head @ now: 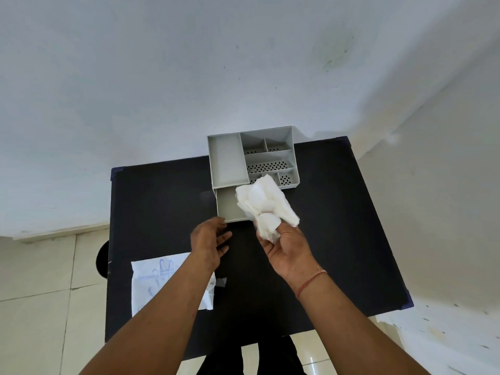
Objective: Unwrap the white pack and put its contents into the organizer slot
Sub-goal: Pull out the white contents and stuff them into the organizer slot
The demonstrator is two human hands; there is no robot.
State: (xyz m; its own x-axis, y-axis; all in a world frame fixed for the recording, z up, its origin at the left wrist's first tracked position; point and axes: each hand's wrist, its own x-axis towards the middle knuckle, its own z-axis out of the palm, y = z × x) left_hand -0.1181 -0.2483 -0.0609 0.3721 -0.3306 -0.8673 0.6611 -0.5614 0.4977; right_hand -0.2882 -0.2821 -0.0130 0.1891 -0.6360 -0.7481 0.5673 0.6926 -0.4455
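Observation:
My right hand holds a crumpled white bundle of thin plastic gloves just above and in front of the grey organizer. The bundle hides the right part of the organizer's pulled-out drawer. My left hand hovers with its fingers apart right before the drawer's front edge, holding nothing. The flat white wrapper with blue print lies on the black table at the near left, partly under my left forearm.
The organizer stands at the table's far edge against a white wall, with one long slot on the left and several small perforated compartments on the right. A small grey scrap lies beside the wrapper. Tiled floor shows left and below.

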